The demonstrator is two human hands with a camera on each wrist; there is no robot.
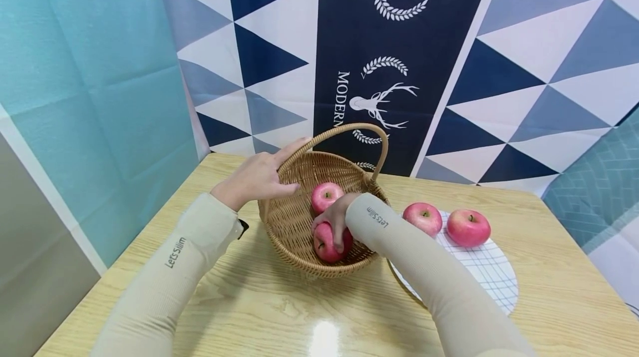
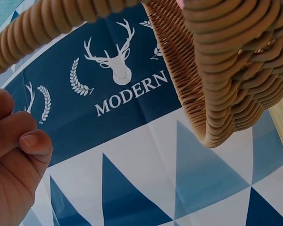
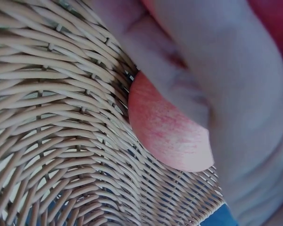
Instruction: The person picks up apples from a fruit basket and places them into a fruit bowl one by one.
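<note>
A wicker basket [image 1: 294, 218] with an arched handle [image 1: 344, 128] leans so its mouth faces me. My left hand [image 1: 257, 177] grips the left side of the handle, thumb on the inner side. In the left wrist view, some fingers [image 2: 33, 141] are curled below the handle. Inside the basket, my right hand [image 1: 336, 215] holds a red apple [image 1: 324, 246] from above, near the front rim. Another apple [image 1: 325, 195] lies just behind it, partly covered by the hand; the right wrist view shows an apple [image 3: 167, 129] against the wickerwork.
To the right, a round white mat with blue grid lines [image 1: 494, 279] carries two more apples, one [image 1: 422, 217] nearer the basket and one [image 1: 468, 228] farther right. My right forearm crosses over the mat. A patterned cloth [image 1: 279, 85] hangs behind the wooden table [image 1: 249, 312].
</note>
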